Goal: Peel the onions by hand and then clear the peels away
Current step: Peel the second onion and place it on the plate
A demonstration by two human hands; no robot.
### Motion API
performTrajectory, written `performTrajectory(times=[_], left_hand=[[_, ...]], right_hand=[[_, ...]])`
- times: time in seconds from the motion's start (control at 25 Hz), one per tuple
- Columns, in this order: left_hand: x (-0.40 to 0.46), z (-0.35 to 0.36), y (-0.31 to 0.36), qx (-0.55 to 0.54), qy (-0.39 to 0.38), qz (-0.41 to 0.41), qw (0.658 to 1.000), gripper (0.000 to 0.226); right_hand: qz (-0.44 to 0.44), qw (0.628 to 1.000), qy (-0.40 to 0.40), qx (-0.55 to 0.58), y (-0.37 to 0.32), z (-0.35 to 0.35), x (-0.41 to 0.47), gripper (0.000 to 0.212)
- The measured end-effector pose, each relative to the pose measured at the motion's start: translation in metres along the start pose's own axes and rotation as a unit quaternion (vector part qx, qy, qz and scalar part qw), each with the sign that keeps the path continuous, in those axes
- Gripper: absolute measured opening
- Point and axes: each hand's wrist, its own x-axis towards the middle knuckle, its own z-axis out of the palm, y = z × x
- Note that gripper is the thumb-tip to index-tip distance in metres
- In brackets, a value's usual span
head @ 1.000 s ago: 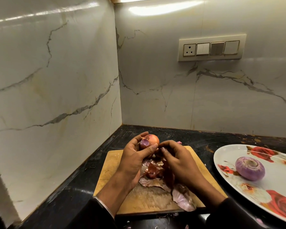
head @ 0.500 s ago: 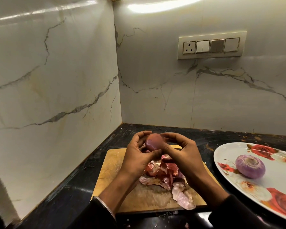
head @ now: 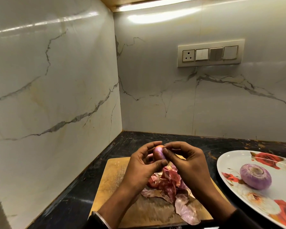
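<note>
A small purple-red onion [head: 158, 153] is held above the wooden cutting board [head: 113, 176]. My left hand [head: 139, 167] grips it from the left, thumb under it. My right hand [head: 186, 162] pinches at its top and right side with thumb and fingertips. A heap of red and pale onion peels [head: 170, 187] lies on the board under my hands. A peeled purple onion [head: 255, 176] sits on the white flowered plate [head: 228, 164] at the right.
The board lies on a black counter [head: 73, 202] in a corner of two marble walls. A switch panel [head: 210, 53] is mounted on the back wall. The plate's rim lies close to my right wrist.
Both hands lifted the onion slightly and turned it between them. My right hand came up from the peel heap to the onion's top.
</note>
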Motion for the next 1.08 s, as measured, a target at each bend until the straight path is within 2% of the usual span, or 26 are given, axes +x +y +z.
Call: performTrajectory(times=[0.16,0.28,0.44,0.56,0.72,0.88,1.08], left_hand=[[0.000,0.000,-0.002,-0.046,-0.001,-0.022,0.999,0.058],[0.001,0.000,-0.001,-0.042,0.003,-0.024,0.999,0.052],[0.003,-0.002,-0.003,-0.071,-0.004,-0.037,0.997,0.051],[0.004,-0.003,-0.005,-0.094,-0.009,-0.042,0.995,0.055],[0.003,-0.001,-0.001,-0.095,-0.012,-0.048,0.994,0.053],[0.002,-0.001,-0.002,-0.076,-0.012,-0.041,0.996,0.049],[0.001,0.001,-0.003,-0.071,-0.011,-0.037,0.997,0.049]], right_hand=[[0.026,1.000,0.014,-0.001,0.003,0.000,0.001,0.010],[0.045,0.999,0.009,0.030,0.002,0.000,0.002,0.005],[0.076,0.995,-0.034,0.057,-0.001,-0.004,0.004,0.028],[0.088,0.993,-0.062,0.039,0.001,-0.011,0.009,0.028],[0.039,0.997,-0.065,-0.033,-0.002,-0.016,0.011,0.021],[-0.066,0.985,-0.029,-0.158,-0.006,-0.012,0.007,0.011],[-0.126,0.969,0.002,-0.214,-0.001,-0.012,0.006,0.008]])
